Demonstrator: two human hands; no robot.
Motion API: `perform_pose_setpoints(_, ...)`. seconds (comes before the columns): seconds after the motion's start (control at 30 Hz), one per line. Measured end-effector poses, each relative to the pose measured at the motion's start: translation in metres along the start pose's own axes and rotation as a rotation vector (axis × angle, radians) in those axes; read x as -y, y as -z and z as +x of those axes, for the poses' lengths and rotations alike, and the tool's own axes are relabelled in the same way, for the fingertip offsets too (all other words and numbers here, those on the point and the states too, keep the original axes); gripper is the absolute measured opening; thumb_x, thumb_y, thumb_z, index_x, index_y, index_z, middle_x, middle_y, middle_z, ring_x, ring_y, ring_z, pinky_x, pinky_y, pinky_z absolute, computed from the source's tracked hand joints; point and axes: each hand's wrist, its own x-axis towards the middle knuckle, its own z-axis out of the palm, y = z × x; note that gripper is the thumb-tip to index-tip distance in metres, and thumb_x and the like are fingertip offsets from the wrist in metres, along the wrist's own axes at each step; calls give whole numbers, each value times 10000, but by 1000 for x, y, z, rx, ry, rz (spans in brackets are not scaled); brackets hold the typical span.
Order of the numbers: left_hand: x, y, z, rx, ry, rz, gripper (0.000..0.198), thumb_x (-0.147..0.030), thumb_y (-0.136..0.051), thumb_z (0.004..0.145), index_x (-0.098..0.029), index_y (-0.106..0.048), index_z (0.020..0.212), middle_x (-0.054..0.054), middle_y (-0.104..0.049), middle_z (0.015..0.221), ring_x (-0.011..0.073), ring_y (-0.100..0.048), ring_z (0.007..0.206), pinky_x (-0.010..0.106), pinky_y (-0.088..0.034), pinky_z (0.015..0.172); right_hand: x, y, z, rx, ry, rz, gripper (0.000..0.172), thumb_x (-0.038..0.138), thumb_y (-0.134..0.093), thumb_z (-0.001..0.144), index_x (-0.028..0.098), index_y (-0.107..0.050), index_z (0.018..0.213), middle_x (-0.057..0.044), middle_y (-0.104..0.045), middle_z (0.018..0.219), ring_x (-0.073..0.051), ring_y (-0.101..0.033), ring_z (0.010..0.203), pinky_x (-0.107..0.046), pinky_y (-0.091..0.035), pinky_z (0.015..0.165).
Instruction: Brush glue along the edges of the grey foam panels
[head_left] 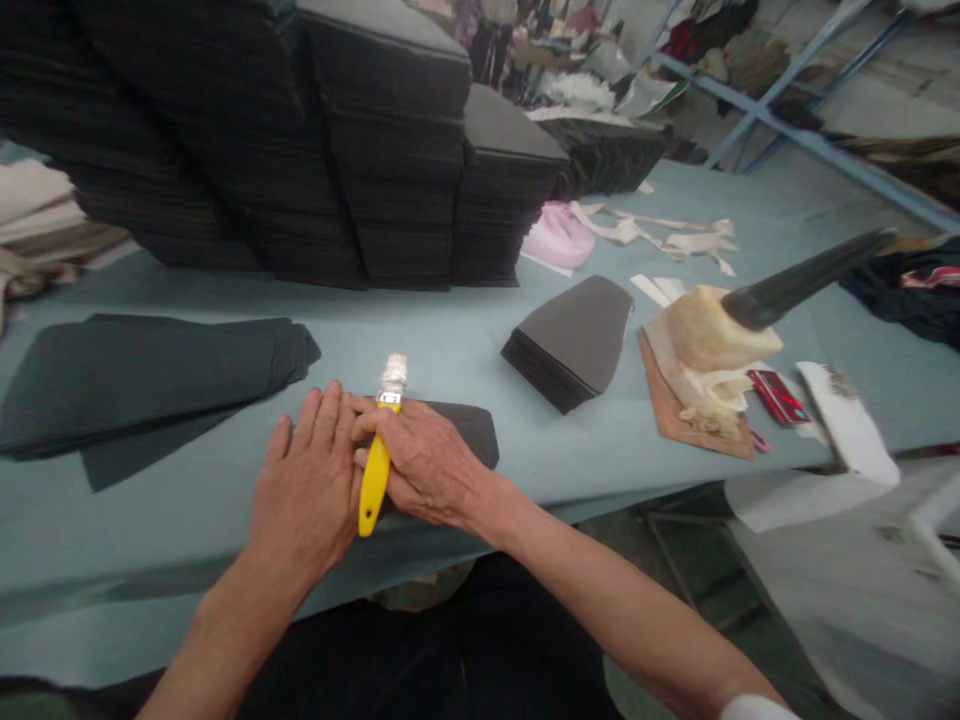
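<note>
My right hand [429, 460] grips a paintbrush [376, 465] with a yellow handle and whitish, caked bristles that point away from me. Under that hand lies a dark fabric piece [474, 432], partly hidden by my fingers. My left hand [309, 480] rests flat beside it, fingers stretched out and palm down, close against the right hand. Whatever is beneath the left palm cannot be seen. To the right stands a small stack of dark grey cut pieces [574, 335]. Folded dark cloth panels [157, 375] lie to the left.
Tall stacks of dark pieces [390, 150] rise at the back. On the right, a yellowish block [720, 325] with a black handle sits on a brown board [660, 400], near a red box [778, 397]. Pink cloth [559, 238] and pale strips [675, 240] lie behind.
</note>
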Motion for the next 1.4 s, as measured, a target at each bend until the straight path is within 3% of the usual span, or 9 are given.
perform_pose_setpoints(0.13,6,-3,-3,-26,-59,-23,746,-261,-341,980,-58,-279,1696,285,-370,1723,501,-374,1596,740,-430,1192,-1,-5,1,-11,-61,-49,222,284,-565,1055,254,-478,1257,-168,-666,1508,-252,-636,1413,-462,-525,1201)
perform_pose_setpoints(0.33,-6,3,3,-38,-3,-18,698,-373,-224,1067,-3,-345,1646,343,-420,1668,528,-418,1562,768,-428,1182,-11,1,-11,-2,-65,-52,243,356,-545,1081,230,-503,1284,-213,-643,1527,-264,-581,1488,-500,-500,1241)
perform_pose_setpoints(0.5,-9,7,7,8,3,-30,708,-415,-213,1086,-8,-309,1658,367,-378,1676,546,-386,1574,793,-400,1185,-22,11,-25,32,-79,-102,278,399,-561,1078,220,-517,1287,-227,-610,1570,-288,-564,1506,-521,-485,1249)
perform_pose_setpoints(0.77,-16,-1,3,-4,139,-93,670,-425,-277,1101,-27,-435,1615,284,-401,1703,443,-375,1614,723,-361,1265,-38,19,-64,-83,-40,-132,273,336,-622,1047,199,-539,1269,-269,-619,1554,-361,-629,1445,-603,-570,1133)
perform_pose_setpoints(0.9,-11,-9,2,-44,175,-62,613,-446,-302,1116,-118,-497,1595,183,-503,1672,352,-451,1586,614,-410,1282,-46,15,-74,-152,-57,-202,280,277,-606,1035,183,-539,1290,-280,-635,1531,-392,-660,1406,-616,-606,1087)
perform_pose_setpoints(1.07,8,-2,-3,-184,227,-86,536,-446,-364,1117,-177,-532,1549,143,-614,1588,283,-557,1501,519,-469,1245,-41,20,-73,-249,35,-333,241,302,-593,1032,180,-555,1237,-304,-658,1492,-424,-685,1367,-648,-615,1046)
perform_pose_setpoints(1.27,61,26,-8,-353,361,-56,498,-501,-517,1052,-145,-628,1383,192,-723,1364,346,-651,1303,512,-513,1136,-32,30,-71,-313,113,-365,172,296,-583,1040,177,-567,1164,-300,-722,1397,-398,-748,1266,-592,-647,979)
perform_pose_setpoints(1.4,95,29,9,-348,397,-30,482,-492,-556,1010,-136,-655,1320,213,-709,1345,385,-633,1274,543,-490,1125,-30,33,-72,-316,130,-363,155,296,-599,1038,181,-571,1138,-288,-743,1369,-372,-769,1224,-539,-661,950)
